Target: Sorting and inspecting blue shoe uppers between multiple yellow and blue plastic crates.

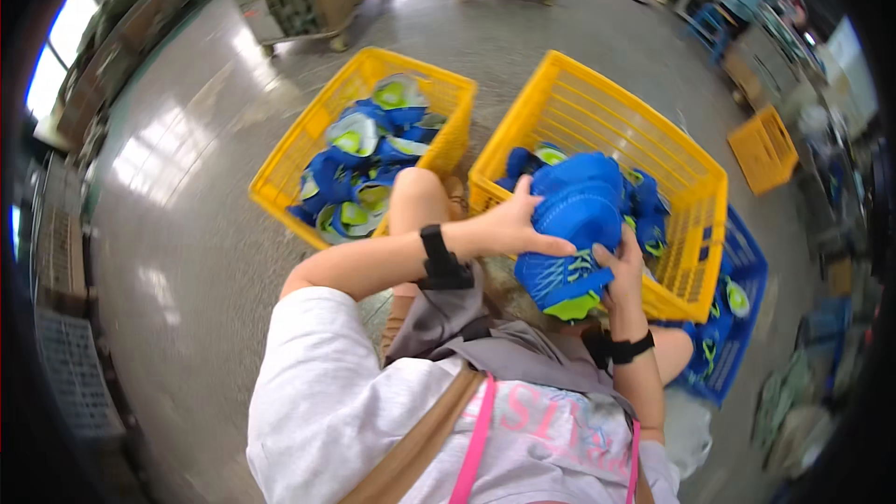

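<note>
Here both hands, left hand [511, 222] and right hand [623, 266], clamp a blue shoe upper [574, 224] above the yellow crate's rim [485, 191].

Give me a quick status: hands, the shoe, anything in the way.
Left hand and right hand both grip the blue shoe upper. Held over the right yellow basket. Nothing blocking.
</note>
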Demonstrator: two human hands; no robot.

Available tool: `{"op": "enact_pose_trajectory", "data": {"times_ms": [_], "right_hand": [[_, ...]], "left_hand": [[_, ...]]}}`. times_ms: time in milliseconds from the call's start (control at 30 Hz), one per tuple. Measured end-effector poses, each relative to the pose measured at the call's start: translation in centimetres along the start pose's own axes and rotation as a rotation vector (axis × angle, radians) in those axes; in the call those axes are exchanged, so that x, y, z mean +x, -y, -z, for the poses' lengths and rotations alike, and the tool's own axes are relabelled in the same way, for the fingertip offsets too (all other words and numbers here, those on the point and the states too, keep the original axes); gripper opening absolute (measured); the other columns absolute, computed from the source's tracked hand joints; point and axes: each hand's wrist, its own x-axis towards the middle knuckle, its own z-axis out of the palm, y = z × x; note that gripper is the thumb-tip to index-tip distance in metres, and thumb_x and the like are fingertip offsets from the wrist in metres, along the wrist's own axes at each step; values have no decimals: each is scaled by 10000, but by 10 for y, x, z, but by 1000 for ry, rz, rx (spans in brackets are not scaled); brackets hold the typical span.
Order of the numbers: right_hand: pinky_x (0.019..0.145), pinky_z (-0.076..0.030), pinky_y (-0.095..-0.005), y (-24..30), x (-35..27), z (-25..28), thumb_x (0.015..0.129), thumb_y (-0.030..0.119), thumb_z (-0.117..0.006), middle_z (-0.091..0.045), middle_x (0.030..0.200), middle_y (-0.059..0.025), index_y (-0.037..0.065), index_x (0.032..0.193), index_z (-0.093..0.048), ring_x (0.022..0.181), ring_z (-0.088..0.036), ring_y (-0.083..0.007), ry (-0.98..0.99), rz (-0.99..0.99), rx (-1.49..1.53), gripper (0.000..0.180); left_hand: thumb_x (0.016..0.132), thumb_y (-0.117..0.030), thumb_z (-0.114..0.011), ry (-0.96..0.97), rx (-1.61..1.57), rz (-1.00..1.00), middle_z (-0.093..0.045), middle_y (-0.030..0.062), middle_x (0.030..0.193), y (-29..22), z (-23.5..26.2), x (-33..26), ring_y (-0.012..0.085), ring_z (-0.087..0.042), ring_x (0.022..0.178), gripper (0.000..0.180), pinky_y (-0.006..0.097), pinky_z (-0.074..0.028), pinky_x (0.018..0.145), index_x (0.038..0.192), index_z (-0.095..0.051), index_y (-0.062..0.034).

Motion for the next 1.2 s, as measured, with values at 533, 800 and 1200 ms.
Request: {"op": "enact_pose_trajectory", "data": {"times_ms": [533,800,1200], "right_hand": [[748,-469,-277,10,7,55,867,94,-526,-472,1174,-74,42,1167,-450,1002,-548,-201,-45,-91,-134,314],[858,-442,-326,-1,25,190,748,246,-685,-590,1056,-152,-14,1128,-508,1015,-560,-269,225,-167,-1117,493],[730,-468,-409,-47,62,211,726,260,-650,-636,876,-137,90,920,-642,853,-592,-330,805,-472,-1593,258]], "left_hand": [[667,-442,-713,-523,1059,556,-598,181,966,34,292,-132,313,-574,888,540,371,-460,773,955,-613,4],[748,-387,-670,-258,1052,262,-555,191,1054,42,254,-9,330,-522,1005,470,375,-419,855,1035,-561,-31],[646,-351,-741,594,1232,34,-534,185,1149,83,38,303,338,-477,1103,644,414,-435,855,1158,-501,-42]]}}
